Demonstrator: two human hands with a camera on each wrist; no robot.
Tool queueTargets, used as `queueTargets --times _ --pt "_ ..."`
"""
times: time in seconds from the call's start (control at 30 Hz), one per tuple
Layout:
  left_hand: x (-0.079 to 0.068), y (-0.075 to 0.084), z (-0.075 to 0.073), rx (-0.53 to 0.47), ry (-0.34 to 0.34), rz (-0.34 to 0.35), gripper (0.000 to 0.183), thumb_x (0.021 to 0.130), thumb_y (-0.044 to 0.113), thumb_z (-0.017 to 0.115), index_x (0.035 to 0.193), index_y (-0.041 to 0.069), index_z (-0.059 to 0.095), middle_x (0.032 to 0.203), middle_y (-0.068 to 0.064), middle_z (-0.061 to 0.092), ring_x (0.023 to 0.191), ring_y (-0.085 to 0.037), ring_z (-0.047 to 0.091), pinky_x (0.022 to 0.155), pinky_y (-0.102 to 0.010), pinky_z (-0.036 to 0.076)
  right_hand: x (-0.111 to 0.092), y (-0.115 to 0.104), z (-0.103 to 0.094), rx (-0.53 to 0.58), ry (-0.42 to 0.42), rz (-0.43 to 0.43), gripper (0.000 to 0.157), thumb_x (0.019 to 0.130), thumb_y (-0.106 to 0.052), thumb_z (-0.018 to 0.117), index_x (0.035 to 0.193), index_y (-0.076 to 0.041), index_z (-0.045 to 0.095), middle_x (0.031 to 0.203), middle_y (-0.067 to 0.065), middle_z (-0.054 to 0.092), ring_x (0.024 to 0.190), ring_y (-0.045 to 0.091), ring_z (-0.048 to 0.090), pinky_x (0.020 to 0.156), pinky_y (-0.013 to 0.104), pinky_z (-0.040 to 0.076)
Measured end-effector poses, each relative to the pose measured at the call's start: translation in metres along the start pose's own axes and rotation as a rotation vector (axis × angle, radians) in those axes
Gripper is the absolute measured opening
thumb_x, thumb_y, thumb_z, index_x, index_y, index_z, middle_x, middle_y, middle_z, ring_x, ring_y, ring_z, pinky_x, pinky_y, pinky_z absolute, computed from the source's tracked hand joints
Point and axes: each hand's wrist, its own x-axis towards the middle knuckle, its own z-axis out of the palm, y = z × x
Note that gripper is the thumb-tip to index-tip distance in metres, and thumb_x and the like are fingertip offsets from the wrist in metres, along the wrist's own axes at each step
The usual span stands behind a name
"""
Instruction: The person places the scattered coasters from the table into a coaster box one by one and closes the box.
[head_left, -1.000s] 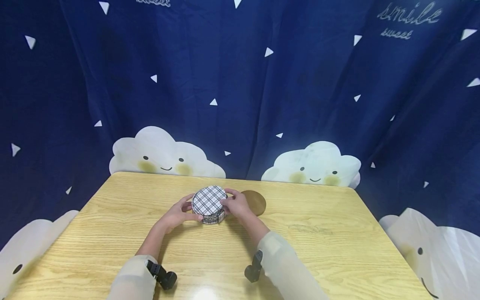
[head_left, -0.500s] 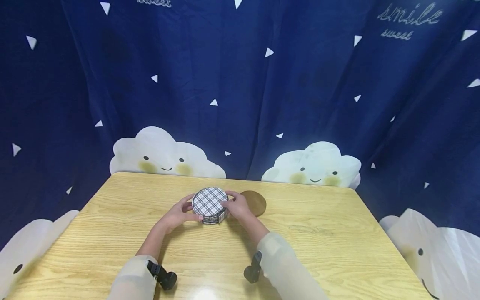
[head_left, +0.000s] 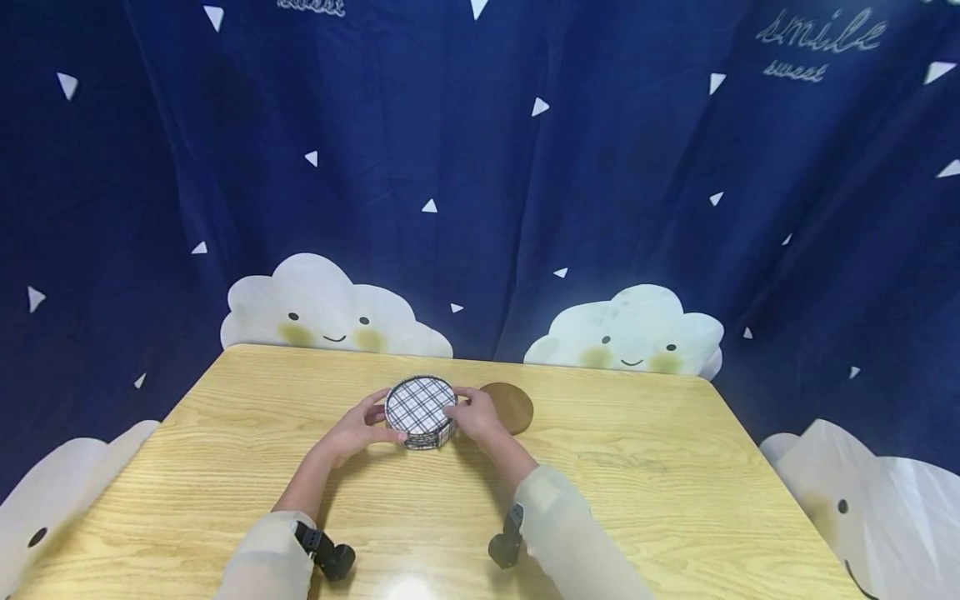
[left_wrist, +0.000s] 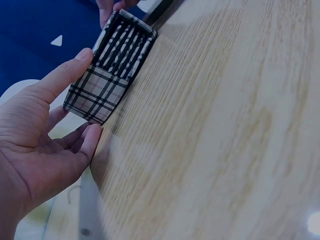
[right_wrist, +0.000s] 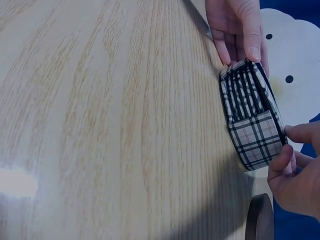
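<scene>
A round plaid coaster holder (head_left: 426, 441) stands at the far middle of the table, white with black lines. Its open slot shows several stacked plaid coasters (right_wrist: 244, 92), and the top coaster (head_left: 418, 405) lies flat inside the dark rim. My left hand (head_left: 356, 430) grips the holder's left side, thumb near the upper edge and fingers lower down, as the left wrist view shows. From the right, my right hand (head_left: 477, 414) holds the holder's side, its thumb over the top coaster's edge. Parts of both hands' fingers are hidden behind the holder.
A brown round disc (head_left: 513, 408) lies flat on the wooden table (head_left: 637, 483), just right of my right hand. A dark blue curtain (head_left: 480, 167) with white clouds hangs behind the table's far edge.
The top coaster, earlier raised above the holder, has lowered into the rim, and the right thumb has come down with it. The left hand keeps its hold.
</scene>
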Motion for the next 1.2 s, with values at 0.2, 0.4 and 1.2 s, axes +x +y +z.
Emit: queueTargets --times 0.2,0.4,1.2 --pt "0.001 0.0 0.0 0.007 -0.002 0.0 0.101 0.07 0.024 0.082 0.149 0.012 0.02 0.143 -0.026 0.037 0.133 -0.041 0.036 0.108 -0.056 0.032 -0.001 -0.001 0.0 -0.01 -0.001 0.007 0.048 0.085 -0.008 0.063 0.131 -0.002 0.051 0.08 0.004 0.054 0.061 0.011 0.049 0.052 0.021 0.042" --pt "0.001 -0.001 0.0 -0.004 -0.004 -0.002 0.1 0.071 0.024 0.082 0.149 0.013 0.02 0.142 -0.026 0.038 0.133 -0.04 0.036 0.108 -0.055 0.032 -0.001 0.0 0.002 -0.044 -0.001 -0.004 0.045 0.085 -0.008 0.063 0.13 -0.004 0.053 0.066 -0.002 0.045 0.05 0.008 0.039 0.045 0.02 0.034" --pt "0.001 -0.001 0.0 -0.008 -0.003 0.01 0.097 0.072 0.02 0.08 0.149 0.013 0.02 0.142 -0.026 0.038 0.133 -0.04 0.036 0.109 -0.054 0.032 0.0 0.011 -0.006 -0.041 0.068 -0.05 0.032 0.084 -0.01 0.066 0.115 -0.003 0.062 0.067 -0.002 0.048 0.053 0.013 0.049 0.047 0.019 0.038"
